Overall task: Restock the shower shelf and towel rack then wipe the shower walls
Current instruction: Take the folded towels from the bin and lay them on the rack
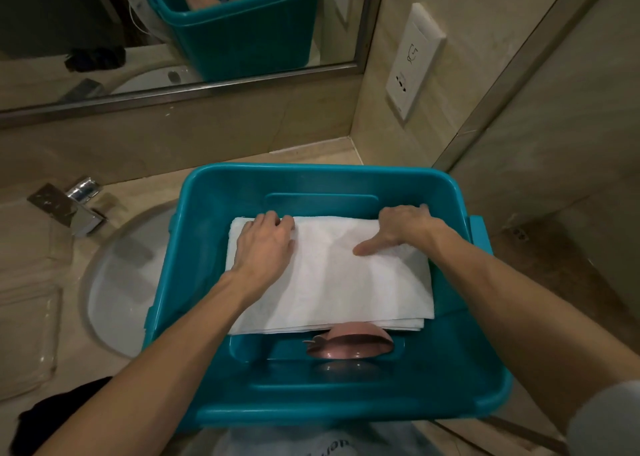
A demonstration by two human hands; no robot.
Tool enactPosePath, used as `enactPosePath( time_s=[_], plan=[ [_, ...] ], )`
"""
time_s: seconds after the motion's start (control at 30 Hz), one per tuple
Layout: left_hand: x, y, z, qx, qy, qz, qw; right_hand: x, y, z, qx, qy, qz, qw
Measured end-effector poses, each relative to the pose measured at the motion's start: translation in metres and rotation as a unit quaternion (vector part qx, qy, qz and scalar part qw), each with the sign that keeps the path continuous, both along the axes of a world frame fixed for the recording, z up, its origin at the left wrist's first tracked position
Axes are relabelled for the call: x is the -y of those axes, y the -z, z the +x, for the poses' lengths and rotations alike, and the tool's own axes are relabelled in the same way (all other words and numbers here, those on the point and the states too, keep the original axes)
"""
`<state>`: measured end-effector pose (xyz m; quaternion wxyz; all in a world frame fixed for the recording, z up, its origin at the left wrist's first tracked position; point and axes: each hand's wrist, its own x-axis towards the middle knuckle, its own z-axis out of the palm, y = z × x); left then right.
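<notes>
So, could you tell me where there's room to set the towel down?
Bare counter between the teal bin and the back wall; the sink basin left of it. Inside, white towel, pink dish, left hand and right hand crowd it.

Our left hand grips the far-left corner of the folded towel, our right hand its far-right edge, thumb laid flat on top, both forearms bare and outstretched.
</notes>
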<state>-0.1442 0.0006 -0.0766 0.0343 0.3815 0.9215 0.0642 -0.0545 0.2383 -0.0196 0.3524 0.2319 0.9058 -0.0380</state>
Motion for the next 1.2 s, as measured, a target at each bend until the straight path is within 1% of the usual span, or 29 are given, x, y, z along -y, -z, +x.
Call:
enactPosePath(
  time_s=[0.07,0.13,0.23,0.33,0.4,0.43,0.47,0.53,0.6,0.7,0.77,0.8,0.87,0.9,0.93,0.97,1.03,1.07,1.13,1.17,1.2],
  plan=[
    [-0.003,-0.002,-0.001,0.016,-0.013,0.009,1.000,-0.007,-0.009,-0.001,0.025,0.022,-0.055,0.998],
    [-0.006,-0.002,-0.001,0.030,-0.024,-0.001,0.999,-0.014,-0.020,0.000,0.054,0.040,-0.102,0.992],
    [-0.007,0.000,-0.002,0.037,-0.022,-0.020,0.999,-0.018,-0.033,0.006,0.057,0.069,-0.131,0.987],
    [-0.005,-0.002,-0.002,0.057,-0.031,-0.028,0.998,-0.015,-0.040,0.012,-0.014,0.137,-0.137,0.981],
    [-0.005,-0.010,-0.002,0.102,-0.047,-0.006,0.994,-0.006,-0.046,0.017,-0.082,0.175,-0.134,0.972],
    [-0.006,-0.016,-0.001,0.123,-0.038,0.019,0.991,0.000,-0.048,0.021,-0.117,0.190,-0.132,0.966],
    [-0.008,-0.023,0.000,0.142,-0.013,0.051,0.989,0.006,-0.051,0.025,-0.152,0.201,-0.130,0.959],
    [-0.017,-0.046,0.003,0.189,0.074,0.106,0.973,0.021,-0.059,0.034,-0.216,0.211,-0.125,0.945],
    [-0.035,-0.069,0.004,0.250,0.153,0.123,0.948,0.036,-0.064,0.043,-0.265,0.211,-0.123,0.933],
    [-0.063,-0.087,0.000,0.315,0.237,0.080,0.915,0.052,-0.071,0.056,-0.345,0.212,-0.130,0.905],
    [-0.075,-0.090,-0.004,0.352,0.257,0.036,0.899,0.055,-0.071,0.066,-0.382,0.224,-0.152,0.884],
    [-0.080,-0.088,-0.005,0.360,0.263,0.020,0.895,0.054,-0.067,0.072,-0.395,0.234,-0.179,0.870],
    [-0.086,-0.085,-0.008,0.348,0.283,0.001,0.894,0.048,-0.057,0.083,-0.413,0.254,-0.239,0.841],
    [-0.088,-0.083,-0.008,0.342,0.294,-0.002,0.893,0.045,-0.052,0.090,-0.416,0.261,-0.265,0.830],
    [-0.090,-0.083,-0.008,0.341,0.306,0.001,0.889,0.042,-0.048,0.096,-0.409,0.263,-0.286,0.825],
    [-0.091,-0.083,-0.008,0.342,0.315,0.006,0.885,0.038,-0.046,0.102,-0.388,0.262,-0.299,0.831],
    [-0.091,-0.087,-0.012,0.353,0.329,0.014,0.876,0.031,-0.046,0.112,-0.318,0.260,-0.326,0.852],
    [-0.090,-0.090,-0.014,0.364,0.334,0.016,0.869,0.028,-0.045,0.116,-0.283,0.265,-0.346,0.855],
    [-0.086,-0.098,-0.020,0.386,0.342,0.016,0.856,0.025,-0.045,0.117,-0.246,0.286,-0.383,0.843],
    [-0.083,-0.103,-0.024,0.397,0.342,0.015,0.852,0.026,-0.045,0.116,-0.236,0.299,-0.405,0.831],
    [-0.081,-0.108,-0.027,0.409,0.341,0.017,0.846,0.029,-0.045,0.112,-0.225,0.319,-0.445,0.806]
  ],
)
